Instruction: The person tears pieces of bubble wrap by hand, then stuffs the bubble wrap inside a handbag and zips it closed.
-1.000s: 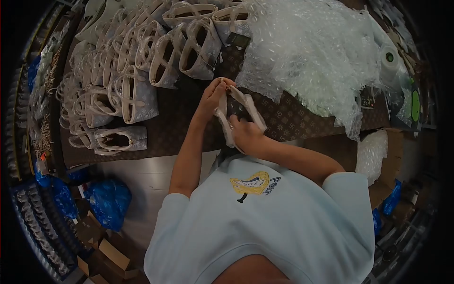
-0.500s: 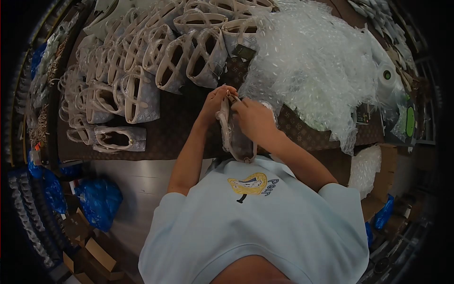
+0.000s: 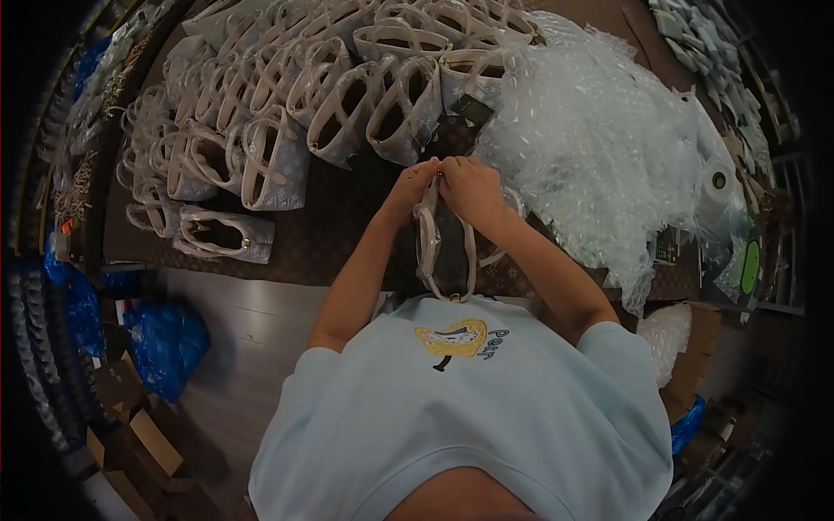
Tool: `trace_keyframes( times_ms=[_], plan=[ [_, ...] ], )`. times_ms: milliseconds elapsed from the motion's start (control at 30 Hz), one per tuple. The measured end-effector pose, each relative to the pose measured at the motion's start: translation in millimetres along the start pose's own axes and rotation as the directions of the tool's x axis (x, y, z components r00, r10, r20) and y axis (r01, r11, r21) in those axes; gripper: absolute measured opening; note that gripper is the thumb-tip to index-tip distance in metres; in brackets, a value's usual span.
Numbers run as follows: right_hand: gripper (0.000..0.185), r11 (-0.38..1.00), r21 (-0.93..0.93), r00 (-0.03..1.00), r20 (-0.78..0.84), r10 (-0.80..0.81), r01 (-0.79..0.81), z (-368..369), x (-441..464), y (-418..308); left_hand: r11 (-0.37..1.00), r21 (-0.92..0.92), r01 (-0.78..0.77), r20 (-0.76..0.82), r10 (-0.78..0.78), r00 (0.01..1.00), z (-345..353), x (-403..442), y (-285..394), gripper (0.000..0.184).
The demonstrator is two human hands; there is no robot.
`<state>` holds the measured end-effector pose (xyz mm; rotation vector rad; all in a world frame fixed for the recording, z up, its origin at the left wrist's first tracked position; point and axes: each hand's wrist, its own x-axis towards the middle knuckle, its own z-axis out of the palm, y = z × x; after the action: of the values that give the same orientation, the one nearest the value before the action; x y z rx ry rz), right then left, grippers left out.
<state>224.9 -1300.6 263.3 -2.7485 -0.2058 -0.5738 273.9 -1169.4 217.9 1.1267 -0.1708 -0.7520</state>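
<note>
A handbag [image 3: 427,247] with pale trim stands upright at the table's front edge, against my shirt, with its dark opening facing up. At the bag's far end, my left hand [image 3: 412,189] pinches the rim near a small metal fitting. My right hand [image 3: 470,188] is closed on the same end, its fingertips meeting those of the left. What exactly lies between the fingertips is too small to make out. One strap of the bag loops out to the right, beneath my right forearm.
Rows of similar handbags [image 3: 276,165] fill the table's left and back. A heap of clear bubble wrap [image 3: 599,148] covers the right side. A dark small card or device [image 3: 472,109] lies between them. Blue plastic bags [image 3: 169,347] and open cardboard boxes [image 3: 156,447] are on the floor at left.
My right hand has moved forward to the bag's far end, beside my left. The bag's opening now shows wider. My view has shifted slightly.
</note>
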Motion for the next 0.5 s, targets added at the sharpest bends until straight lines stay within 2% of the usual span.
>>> trace_keyframes(
  times_ms=[100,167,200,267,333,400,467,500],
  plan=[
    [0.009,0.998,-0.051,0.997,0.079,-0.020,0.024,-9.2,0.9,-0.1,1.000,-0.026,0.014,-0.012,-0.014,1.000,2.8,-1.8,1.7,0.033],
    [0.006,0.986,-0.014,0.985,0.034,-0.167,0.167,-12.9,2.3,3.1,0.998,-0.062,0.020,-0.015,-0.021,1.000,8.5,-1.9,4.8,0.034],
    [0.006,0.986,-0.015,0.985,0.037,-0.168,0.168,-12.4,-1.3,4.9,0.997,-0.077,-0.008,-0.023,0.007,1.000,11.2,-1.9,5.4,0.034],
    [0.006,0.929,0.057,0.910,0.185,-0.371,0.367,-11.7,-15.3,3.7,0.996,-0.091,-0.027,-0.030,0.024,0.999,11.6,-2.4,0.7,0.034],
    [0.007,0.924,0.081,0.894,0.236,-0.382,0.373,-17.3,-24.9,1.0,0.997,0.004,-0.075,0.001,0.075,0.997,8.7,2.6,-4.9,0.034],
    [0.008,0.915,0.116,0.868,0.291,-0.403,0.387,-22.6,-29.2,-1.8,0.997,0.007,-0.082,0.004,0.082,0.997,12.9,5.4,-10.3,0.033],
    [0.011,0.950,0.088,0.837,0.454,-0.306,0.300,-26.4,-31.1,-3.8,0.996,0.017,-0.088,0.015,0.088,0.996,12.8,3.7,-12.0,0.032],
    [0.011,0.951,0.086,0.838,0.454,-0.303,0.297,-24.5,-36.3,-4.2,0.995,0.007,-0.100,0.005,0.100,0.995,10.0,3.0,-13.1,0.033]
  ],
)
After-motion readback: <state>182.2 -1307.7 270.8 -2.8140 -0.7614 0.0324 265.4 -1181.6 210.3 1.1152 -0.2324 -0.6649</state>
